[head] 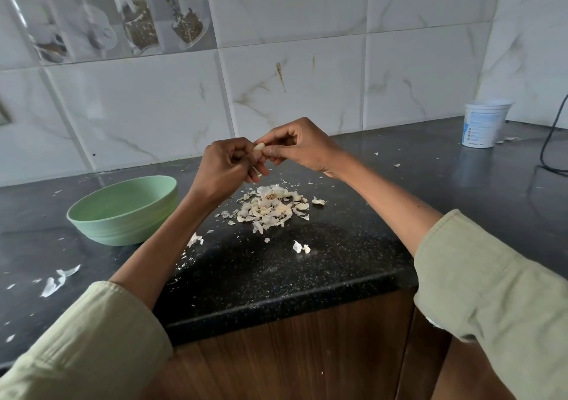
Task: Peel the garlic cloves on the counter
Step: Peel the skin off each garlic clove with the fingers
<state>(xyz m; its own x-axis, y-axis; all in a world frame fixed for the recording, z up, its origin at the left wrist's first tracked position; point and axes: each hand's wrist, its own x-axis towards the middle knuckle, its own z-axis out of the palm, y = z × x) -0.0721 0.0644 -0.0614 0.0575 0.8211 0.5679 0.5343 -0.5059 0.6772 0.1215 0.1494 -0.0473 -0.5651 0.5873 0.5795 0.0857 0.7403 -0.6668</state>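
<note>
Both hands pinch one garlic clove (257, 147) above the pile of skins (270, 207) on the counter (338, 245): left hand (226, 169) and right hand (296, 147) grip it with curled fingers. A green bowl (123, 212) sits left of the pile.

White marble-look tiles (292, 92) cover the wall beyond the hands, with printed tiles (123, 15) up to their left. Below them, wood-grain cabinets (292, 353) carry the dark speckled counter (307, 270).

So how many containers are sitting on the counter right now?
2. A green bowl sits at the left, beside the left forearm. A white tub stands at the far right against the tiled wall. Others may lie outside the view.
</note>
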